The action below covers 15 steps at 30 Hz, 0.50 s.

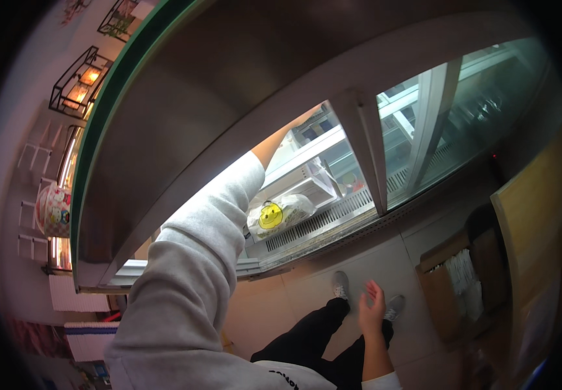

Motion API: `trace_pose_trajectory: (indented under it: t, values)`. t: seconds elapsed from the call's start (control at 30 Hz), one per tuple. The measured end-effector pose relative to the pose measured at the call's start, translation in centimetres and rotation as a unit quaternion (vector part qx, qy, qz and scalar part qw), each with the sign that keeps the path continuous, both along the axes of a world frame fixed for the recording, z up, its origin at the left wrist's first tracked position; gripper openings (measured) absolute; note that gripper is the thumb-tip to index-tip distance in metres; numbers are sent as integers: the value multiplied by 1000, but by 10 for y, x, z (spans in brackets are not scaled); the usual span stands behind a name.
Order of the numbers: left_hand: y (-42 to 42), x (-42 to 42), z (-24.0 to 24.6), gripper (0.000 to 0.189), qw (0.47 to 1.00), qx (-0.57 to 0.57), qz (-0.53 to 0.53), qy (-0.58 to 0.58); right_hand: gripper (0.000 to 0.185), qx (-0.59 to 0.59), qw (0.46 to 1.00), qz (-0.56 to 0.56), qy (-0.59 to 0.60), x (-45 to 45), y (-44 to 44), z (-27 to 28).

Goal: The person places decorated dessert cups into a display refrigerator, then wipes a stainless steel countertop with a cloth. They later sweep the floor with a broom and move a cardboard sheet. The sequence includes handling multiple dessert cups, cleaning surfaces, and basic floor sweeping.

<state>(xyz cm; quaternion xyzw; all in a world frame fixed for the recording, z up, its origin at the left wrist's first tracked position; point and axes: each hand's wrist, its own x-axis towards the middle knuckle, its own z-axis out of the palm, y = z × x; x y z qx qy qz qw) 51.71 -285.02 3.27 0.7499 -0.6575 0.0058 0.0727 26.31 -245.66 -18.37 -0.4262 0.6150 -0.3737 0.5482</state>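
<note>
My left arm, in a light grey sleeve [198, 243], reaches through the open section of a refrigerated display cabinet [359, 156]. Only the bare forearm [277, 142] shows inside; the cabinet's top edge hides my left hand and anything it may hold. Below that forearm, a white plastic bag [294, 208] with a yellow smiley face lies beside a ventilation grille [324, 220]. A white plastic container [312, 187] stands just behind the bag. My right hand [372, 307] hangs above the floor near my shoes, fingers apart, holding nothing.
The cabinet's dark top with a green edge [115, 87] overhangs my left arm. A glass door panel [476, 107] covers the right section. On the right are an open cardboard box [439, 292] and a wooden board [534, 195]. Decorated paper buckets [55, 209] stand at far left.
</note>
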Motion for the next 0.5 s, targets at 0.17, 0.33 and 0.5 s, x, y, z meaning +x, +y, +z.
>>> trace_pose_trajectory:
  t: [0.17, 0.33, 0.5]
  values:
    - [-10, -14, -6, 58, 1000, 18, -2, 22, 39, 25, 999, -21, 8, -9, 8, -7]
    - [-14, -12, -9, 62, 999, 26, -2, 35, 39, 36, 999, -29, 11, -17, 17, -8]
    - [-3, 8, -7, 66, 998, 33, -1, 44, 39, 43, 998, -33, 22, -26, 20, -2]
